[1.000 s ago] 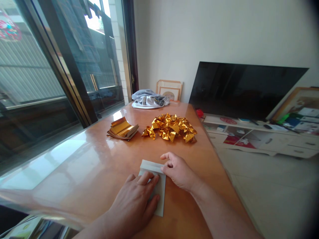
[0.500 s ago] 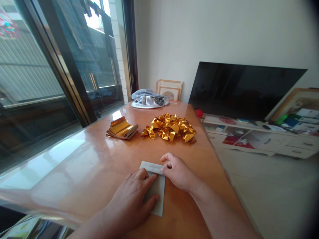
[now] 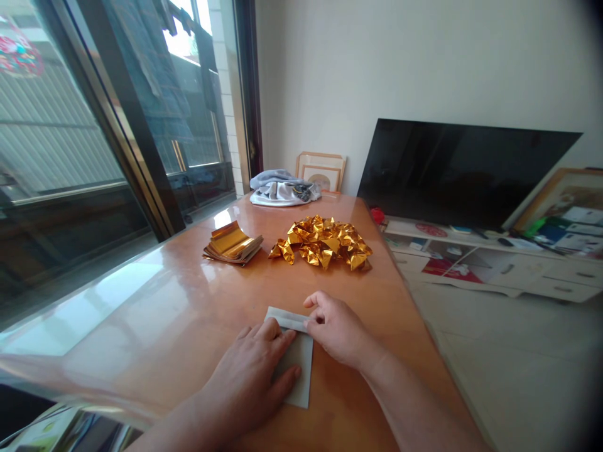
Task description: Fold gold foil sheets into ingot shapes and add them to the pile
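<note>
A sheet of pale grey paper [image 3: 301,361] lies on the table in front of me, its far end folded over in a narrow strip. Spread across the sheet, my left hand [image 3: 257,364] presses it down with fingertips near the fold and the thumb apart. My right hand [image 3: 332,326] pinches the right end of the folded strip between thumb and a bent finger. Beyond my hands sits a heap of folded gold foil paper pieces [image 3: 327,242]. To its left is a stack of gold foil paper sheets [image 3: 233,245], the top ones curling up.
The glossy brown table [image 3: 188,326] ends at a right edge near my right forearm. A bundle of grey cloth [image 3: 282,188] lies at its far end. A large television [image 3: 461,176] stands on a white cabinet [image 3: 513,270] to the right. Glass doors [image 3: 127,125] are at left.
</note>
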Tool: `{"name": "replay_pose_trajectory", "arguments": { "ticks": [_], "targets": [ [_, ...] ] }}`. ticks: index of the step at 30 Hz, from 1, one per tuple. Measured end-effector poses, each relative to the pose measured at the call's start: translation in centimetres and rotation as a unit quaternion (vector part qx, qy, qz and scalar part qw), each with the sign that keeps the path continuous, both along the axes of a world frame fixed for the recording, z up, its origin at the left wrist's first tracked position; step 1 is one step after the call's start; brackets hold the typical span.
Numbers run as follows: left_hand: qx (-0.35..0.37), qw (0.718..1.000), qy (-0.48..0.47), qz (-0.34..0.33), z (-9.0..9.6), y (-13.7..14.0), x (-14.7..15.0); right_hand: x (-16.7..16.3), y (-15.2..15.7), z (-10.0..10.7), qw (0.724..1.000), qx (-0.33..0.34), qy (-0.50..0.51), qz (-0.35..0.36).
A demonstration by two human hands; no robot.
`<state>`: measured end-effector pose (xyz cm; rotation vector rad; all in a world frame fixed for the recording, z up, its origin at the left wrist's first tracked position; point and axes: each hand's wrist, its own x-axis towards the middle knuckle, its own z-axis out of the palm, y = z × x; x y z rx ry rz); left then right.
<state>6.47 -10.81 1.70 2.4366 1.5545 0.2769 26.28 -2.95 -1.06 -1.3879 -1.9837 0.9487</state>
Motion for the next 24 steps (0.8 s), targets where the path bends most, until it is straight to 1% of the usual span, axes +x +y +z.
{"name": "replay_pose_trajectory", "arguments": {
  "ticks": [9,15,18,24],
  "targets": [
    [0.021,1.000,-0.007,-0.002,-0.6,-0.4,-0.4,0.0,-0.5,0.3,0.999,0.028,-0.043,-0.010],
    [0.082,0.996,-0.011,-0.017,-0.3,-0.9,-0.4,-0.3,-0.6,0.3,0.998,0.028,-0.057,-0.020],
    [0.078,0.996,-0.002,-0.032,-0.1,-0.8,-0.4,-0.4,-0.8,0.4,0.997,0.030,-0.070,-0.026],
    [0.062,0.997,0.006,-0.034,0.0,-1.0,-0.3,-0.4,-1.2,0.7,0.994,0.047,-0.096,-0.031]
  ]
}}
